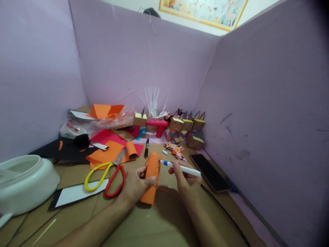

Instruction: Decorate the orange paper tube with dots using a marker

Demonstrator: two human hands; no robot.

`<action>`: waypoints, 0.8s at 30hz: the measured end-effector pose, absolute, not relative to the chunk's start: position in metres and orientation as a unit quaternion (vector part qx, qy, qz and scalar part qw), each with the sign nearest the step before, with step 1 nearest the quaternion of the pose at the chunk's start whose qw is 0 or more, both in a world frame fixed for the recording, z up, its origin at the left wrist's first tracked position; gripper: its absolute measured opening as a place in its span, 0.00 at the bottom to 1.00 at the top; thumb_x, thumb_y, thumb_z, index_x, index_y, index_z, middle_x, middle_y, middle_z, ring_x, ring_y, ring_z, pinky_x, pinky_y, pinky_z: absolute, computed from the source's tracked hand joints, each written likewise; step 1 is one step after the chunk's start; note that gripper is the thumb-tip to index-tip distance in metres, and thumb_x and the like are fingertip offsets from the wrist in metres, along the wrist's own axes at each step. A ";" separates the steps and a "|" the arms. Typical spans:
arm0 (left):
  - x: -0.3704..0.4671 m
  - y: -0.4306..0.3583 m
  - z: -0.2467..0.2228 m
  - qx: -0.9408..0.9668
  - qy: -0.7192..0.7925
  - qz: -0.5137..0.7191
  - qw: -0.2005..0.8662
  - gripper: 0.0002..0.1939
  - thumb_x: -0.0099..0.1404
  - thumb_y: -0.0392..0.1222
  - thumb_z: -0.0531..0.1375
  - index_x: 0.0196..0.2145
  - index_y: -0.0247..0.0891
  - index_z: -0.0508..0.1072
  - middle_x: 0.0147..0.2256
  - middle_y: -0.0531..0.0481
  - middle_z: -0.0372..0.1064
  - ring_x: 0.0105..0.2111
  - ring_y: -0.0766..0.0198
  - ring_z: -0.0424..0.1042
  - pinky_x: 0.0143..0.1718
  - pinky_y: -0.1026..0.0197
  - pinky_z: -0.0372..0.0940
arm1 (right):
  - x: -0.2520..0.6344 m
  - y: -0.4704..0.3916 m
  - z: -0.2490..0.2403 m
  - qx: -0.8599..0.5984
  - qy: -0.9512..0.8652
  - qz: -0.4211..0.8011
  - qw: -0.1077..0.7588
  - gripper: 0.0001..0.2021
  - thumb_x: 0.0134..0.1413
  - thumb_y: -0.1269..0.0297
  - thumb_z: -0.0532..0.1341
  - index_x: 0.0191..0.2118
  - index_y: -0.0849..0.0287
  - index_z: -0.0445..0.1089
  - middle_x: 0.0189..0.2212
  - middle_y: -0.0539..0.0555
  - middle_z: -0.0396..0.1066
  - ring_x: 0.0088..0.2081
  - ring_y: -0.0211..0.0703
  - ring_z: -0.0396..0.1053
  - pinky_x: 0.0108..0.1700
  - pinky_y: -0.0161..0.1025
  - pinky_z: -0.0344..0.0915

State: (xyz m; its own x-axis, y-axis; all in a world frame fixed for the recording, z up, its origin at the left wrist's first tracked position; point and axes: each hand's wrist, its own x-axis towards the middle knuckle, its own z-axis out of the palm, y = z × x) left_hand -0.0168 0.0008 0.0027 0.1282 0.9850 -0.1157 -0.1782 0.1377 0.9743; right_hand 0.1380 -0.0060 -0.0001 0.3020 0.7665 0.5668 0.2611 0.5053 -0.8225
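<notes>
An orange folded paper piece (151, 192) with dark round outlines drawn on it lies tilted at the lower middle. My left hand (136, 183) grips it from the left, thumb on its face and fingers behind its edge. My right hand (189, 181) is closed round a white marker (187, 169). The marker's blue-collared tip meets the upper right part of the orange paper, by the drawn outlines. Scissors (113, 171) with one yellow and one red handle lie left of my left hand, their blades over orange paper sheets (105, 152).
At the left stands a white pot (28, 181). A phone (210, 173) and a black cable lie on the right. Behind are a black pen (146, 148), a small orange roll (131, 151), a patterned wrapper (176, 151), and several cardboard animal heads (177, 123). Purple walls enclose the table.
</notes>
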 end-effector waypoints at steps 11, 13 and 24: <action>-0.017 0.002 0.003 0.445 0.462 0.478 0.600 0.15 0.39 0.38 0.67 0.29 0.33 0.79 0.25 0.49 0.76 0.27 0.57 0.73 0.30 0.61 0.65 | 0.138 -0.006 -0.004 -0.460 -0.567 0.211 0.650 0.12 0.55 0.60 0.62 0.25 0.60 0.73 0.17 0.50 0.71 0.21 0.39 0.69 0.25 0.35 0.65; -0.017 0.001 0.004 0.442 0.459 0.479 0.604 0.15 0.39 0.38 0.67 0.29 0.33 0.79 0.26 0.49 0.76 0.27 0.57 0.73 0.30 0.61 0.65 | 0.138 -0.007 -0.003 -0.460 -0.554 0.213 0.660 0.11 0.55 0.59 0.62 0.27 0.61 0.73 0.18 0.50 0.71 0.21 0.39 0.69 0.24 0.35 0.65; -0.017 0.002 0.003 0.407 0.444 0.476 0.641 0.15 0.37 0.37 0.69 0.28 0.31 0.78 0.25 0.49 0.75 0.26 0.62 0.70 0.29 0.63 0.64 | 0.136 -0.007 -0.002 -0.447 -0.563 0.233 0.655 0.10 0.55 0.60 0.62 0.27 0.61 0.74 0.18 0.50 0.72 0.21 0.38 0.69 0.25 0.35 0.65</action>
